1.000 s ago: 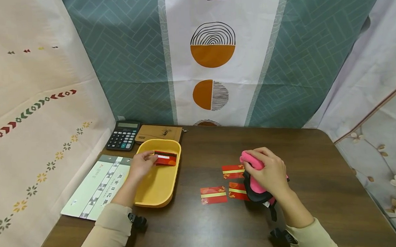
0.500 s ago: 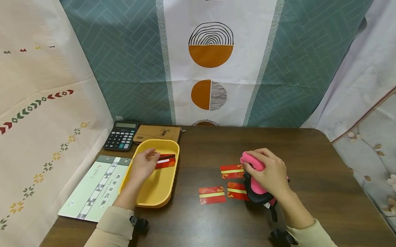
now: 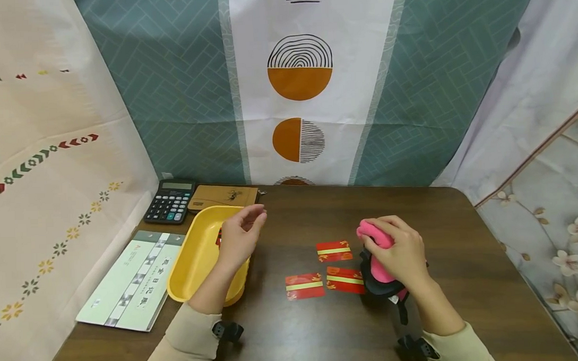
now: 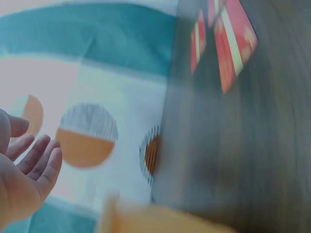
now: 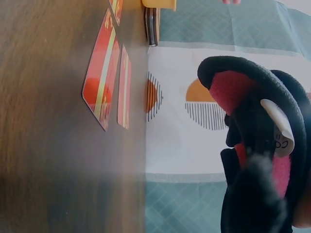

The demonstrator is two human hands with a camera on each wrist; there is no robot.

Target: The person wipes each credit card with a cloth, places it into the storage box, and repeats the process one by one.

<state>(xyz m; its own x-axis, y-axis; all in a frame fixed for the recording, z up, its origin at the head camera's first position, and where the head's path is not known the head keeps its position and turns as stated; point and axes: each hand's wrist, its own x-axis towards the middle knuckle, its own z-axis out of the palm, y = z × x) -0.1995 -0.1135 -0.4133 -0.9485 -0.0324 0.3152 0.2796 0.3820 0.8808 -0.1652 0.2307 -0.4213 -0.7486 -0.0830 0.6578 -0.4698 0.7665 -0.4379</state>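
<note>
My left hand (image 3: 238, 235) hovers over the right side of a yellow tray (image 3: 191, 258), fingers loosely bent and nothing held. A red card (image 3: 218, 237) lies in the tray, mostly hidden behind that hand. With my right hand (image 3: 400, 245) I grip a soft pink and black fabric thing (image 3: 381, 270) from above, raised over the table. The right wrist view shows its black edging, pink plush and a white label (image 5: 279, 127). Left of it lie red cards with a pale yellow stripe: one at the back (image 3: 334, 251), one in front (image 3: 305, 286), one at right (image 3: 345, 280).
A black calculator (image 3: 170, 201) and a brown notebook (image 3: 222, 197) lie behind the tray. To its left is a pale green booklet (image 3: 134, 279). Patterned cloth (image 3: 300, 95) hangs along the table's back edge, with more cloth at both sides.
My left hand has let go of the red card in the tray, then risen and moved right. My right hand stays in nearly the same place, still holding the pink and black thing.
</note>
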